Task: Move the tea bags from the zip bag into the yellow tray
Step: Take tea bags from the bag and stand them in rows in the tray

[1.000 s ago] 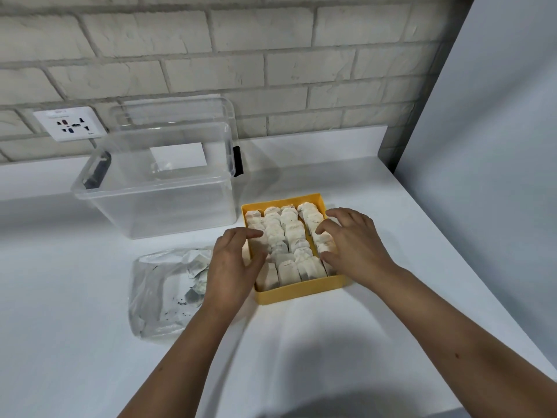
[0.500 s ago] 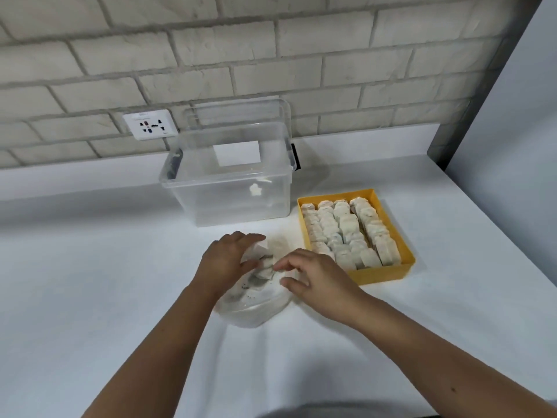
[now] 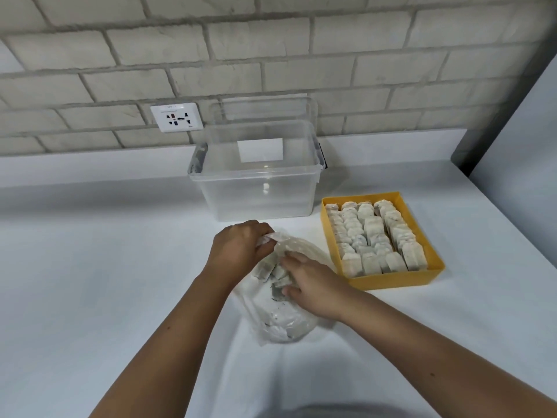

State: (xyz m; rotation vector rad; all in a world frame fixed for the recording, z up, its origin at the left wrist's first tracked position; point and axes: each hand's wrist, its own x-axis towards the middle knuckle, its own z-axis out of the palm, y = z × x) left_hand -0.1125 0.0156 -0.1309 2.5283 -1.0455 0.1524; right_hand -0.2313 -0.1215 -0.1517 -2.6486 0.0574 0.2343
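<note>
A clear zip bag (image 3: 278, 318) lies on the white table in front of me, speckled with dark tea crumbs. My left hand (image 3: 238, 250) pinches the bag's upper rim and holds its mouth up. My right hand (image 3: 313, 285) reaches into the mouth, fingers closed around a few pale tea bags (image 3: 269, 271) inside. To the right stands the yellow tray (image 3: 391, 280), packed with rows of pale tea bags (image 3: 373, 236) standing on edge.
A clear plastic storage box (image 3: 256, 188) with its lid propped behind stands against the brick wall, just behind the zip bag. A wall socket (image 3: 177, 117) is at upper left. A grey panel (image 3: 518, 140) bounds the table on the right.
Both hands left the yellow tray and went left to the zip bag. The left hand took its rim, and the right hand pushed deeper in among the tea bags.
</note>
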